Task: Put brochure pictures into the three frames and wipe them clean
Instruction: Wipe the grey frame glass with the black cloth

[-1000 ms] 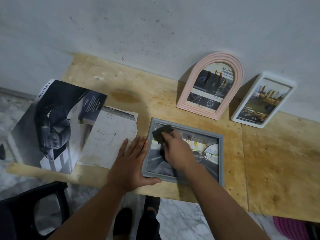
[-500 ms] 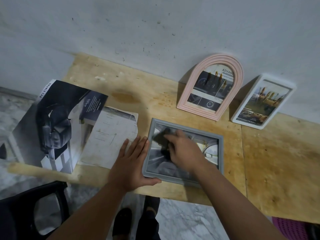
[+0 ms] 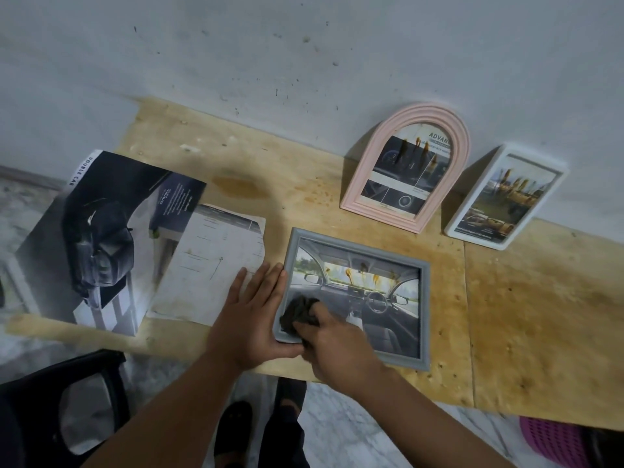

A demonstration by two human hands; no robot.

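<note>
A grey rectangular frame lies flat on the wooden table, holding a picture of a car interior with brown stains along its upper glass. My right hand presses a dark crumpled cloth onto the frame's lower left corner. My left hand lies flat with spread fingers against the frame's left edge, thumb under its bottom corner. A pink arched frame and a white rectangular frame lean on the wall behind, both with pictures and brown stains.
An open car brochure and a loose pale page lie at the table's left. A black chair stands lower left, my feet below the table edge, and a purple basket at lower right.
My right hand has dragged the cloth from the frame's upper left down to its lower left corner. The car-interior picture is now uncovered. My left hand stayed put.
</note>
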